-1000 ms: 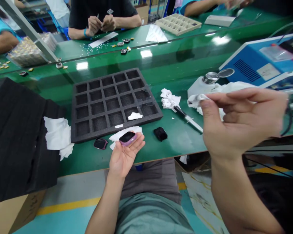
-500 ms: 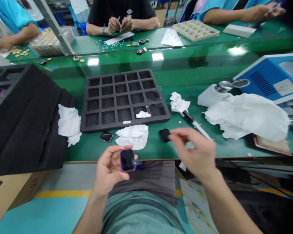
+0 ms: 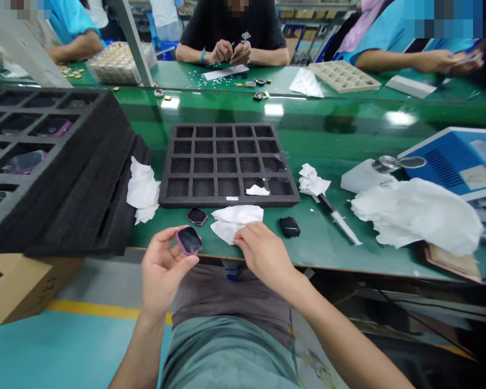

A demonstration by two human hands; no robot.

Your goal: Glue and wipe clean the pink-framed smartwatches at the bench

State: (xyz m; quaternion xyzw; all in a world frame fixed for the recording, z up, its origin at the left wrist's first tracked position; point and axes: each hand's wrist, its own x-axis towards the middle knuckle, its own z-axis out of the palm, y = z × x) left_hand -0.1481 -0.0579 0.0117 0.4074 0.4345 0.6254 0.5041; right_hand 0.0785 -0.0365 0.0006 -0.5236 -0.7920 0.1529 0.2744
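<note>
My left hand holds a small pink-edged watch case with a black screen between thumb and fingers, just off the table's near edge. My right hand rests on a white tissue lying on the green table, its fingers curled onto the tissue's near edge. A second pink watch case lies beside the tissue. A black watch part sits to the right of my right hand. Behind them is a black foam tray with several square pockets.
Stacked black foam trays stand at the left on a cardboard box. A syringe, crumpled wipes, a white dispenser and a blue machine lie right. People work across the table.
My right hand let go of the big white wipe at the right, swung left and came down on the tissue. My left hand drew the watch case toward me and tilted it.
</note>
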